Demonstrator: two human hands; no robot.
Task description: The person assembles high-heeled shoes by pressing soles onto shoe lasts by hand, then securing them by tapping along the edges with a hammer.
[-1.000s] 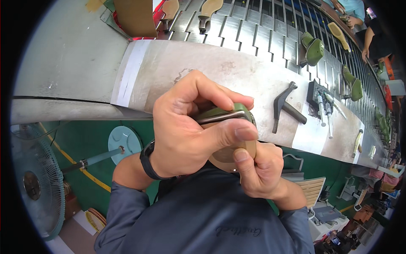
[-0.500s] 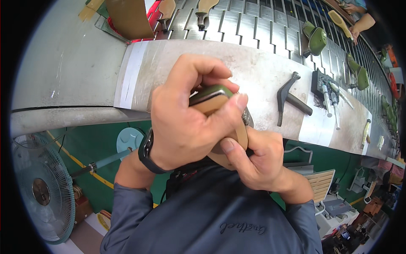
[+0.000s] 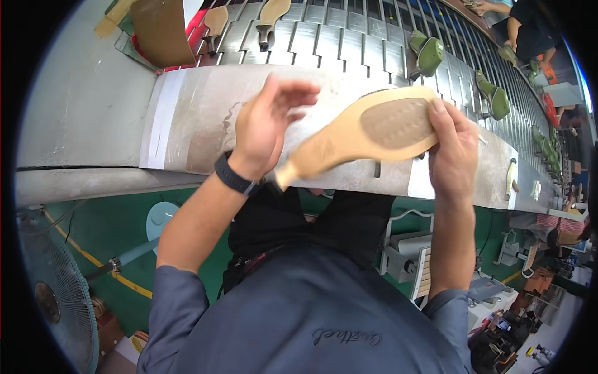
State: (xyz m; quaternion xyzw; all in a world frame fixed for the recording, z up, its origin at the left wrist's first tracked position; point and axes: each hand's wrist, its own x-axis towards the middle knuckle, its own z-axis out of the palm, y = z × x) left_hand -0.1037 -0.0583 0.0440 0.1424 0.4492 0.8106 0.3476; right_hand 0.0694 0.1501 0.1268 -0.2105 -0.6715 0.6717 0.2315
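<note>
My right hand grips the toe end of a tan high-heeled shoe, thumb on top. Its sole faces up, with a brownish textured patch under the forefoot and a slim, dark-tipped heel pointing left. The heel end is smeared by motion. To the left of the shoe, my left hand is raised with fingers apart, holding nothing; a dark band circles that wrist. The shoe and my right hand cover most of the worktop's tools. Only a dark handle end shows below the shoe.
Beyond the worktop runs a metal slat conveyor carrying tan soles and green shoe lasts. A fan stands at lower left, near a blue round stool. Another person's arm is at far right.
Both hands were together around the shoe, its green last showing. Now my left hand has let go and moved left; my right hand has swung the shoe out to the right, sole up.
</note>
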